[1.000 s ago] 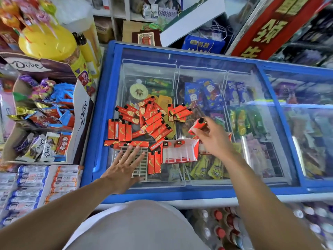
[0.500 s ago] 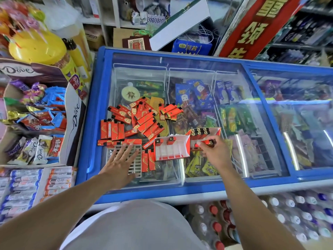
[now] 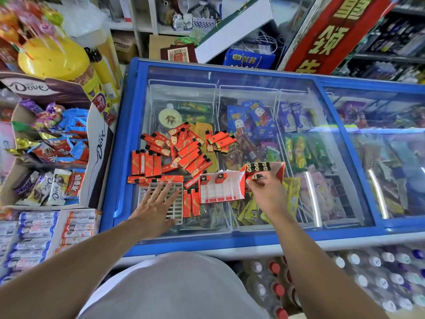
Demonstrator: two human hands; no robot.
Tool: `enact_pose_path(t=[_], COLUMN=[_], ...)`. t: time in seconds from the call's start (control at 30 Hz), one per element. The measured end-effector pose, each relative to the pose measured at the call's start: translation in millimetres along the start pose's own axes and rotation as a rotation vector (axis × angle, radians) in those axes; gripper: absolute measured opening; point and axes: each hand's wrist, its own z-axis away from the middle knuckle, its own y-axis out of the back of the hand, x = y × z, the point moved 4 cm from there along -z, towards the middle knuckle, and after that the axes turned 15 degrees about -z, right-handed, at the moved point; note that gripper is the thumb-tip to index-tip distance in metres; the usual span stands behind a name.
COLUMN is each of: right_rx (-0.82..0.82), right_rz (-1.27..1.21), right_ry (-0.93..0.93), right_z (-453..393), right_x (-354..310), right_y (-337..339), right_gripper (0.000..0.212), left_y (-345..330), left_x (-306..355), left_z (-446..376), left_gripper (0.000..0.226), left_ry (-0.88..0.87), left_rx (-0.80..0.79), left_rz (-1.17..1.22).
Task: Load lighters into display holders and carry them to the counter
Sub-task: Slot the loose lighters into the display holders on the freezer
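1. Red-and-white slotted card display holder (image 3: 222,188) on the blue-framed glass freezer lid (image 3: 322,143): two lighters seated.
2. Second holder (image 3: 279,171), partly hidden; lighter count unclear.
3. Right hand (image 3: 268,192) pinches a red lighter (image 3: 255,177) there.
4. Left hand (image 3: 156,207) flat, fingers spread, on white grid tray (image 3: 177,208).

A blue-framed chest freezer (image 3: 119,162) with a sliding glass lid (image 3: 322,157) carries everything. On the glass lie a loose heap of red lighters (image 3: 184,150), a white grid tray (image 3: 161,201) under the flat left hand (image 3: 156,208), a near-empty red-and-white display holder (image 3: 222,188) and, just right of it, a second holder (image 3: 277,170) with black-topped lighters standing in it.
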Motion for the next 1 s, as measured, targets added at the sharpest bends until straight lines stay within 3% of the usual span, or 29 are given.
enact_pose_path(t=[0.23, 0.6, 0.73, 0.8, 0.87, 0.93, 1.0], right_rx=[0.057, 0.089, 0.187, 0.120, -0.048, -0.207, -0.304], right_rz=[0.000, 0.045, 0.000, 0.060, 0.208, 0.359, 0.459], right_ry=[0.021, 0.021, 0.187, 0.340, 0.450, 0.399, 0.231], right_z=[6, 10, 22, 25, 19, 4, -12], right_x=[-1, -6, -30, -60, -87, -100, -105], right_y=[-3, -10, -5, -24, -59, -96, -122], right_gripper=[0.021, 0.030, 0.019, 0.016, 0.019, 0.032, 0.050], left_y=[-2, -10, -8, -7, -7, -7, -9], left_x=[-1, -2, -2, -1, -1, -1, -4], left_z=[-1, -3, -2, -1, 0, 2, 6], left_gripper=[0.091, 0.091, 0.090, 0.089, 0.089, 0.089, 0.090], left_ry=[0.002, -0.006, -0.013, -0.012, -0.008, -0.004, 0.022], left_rx=[0.013, 0.045, 0.046, 0.049, 0.068, 0.117, 0.185], left_rz=[0.016, 0.064, 0.087, 0.090, 0.104, 0.130, 0.145])
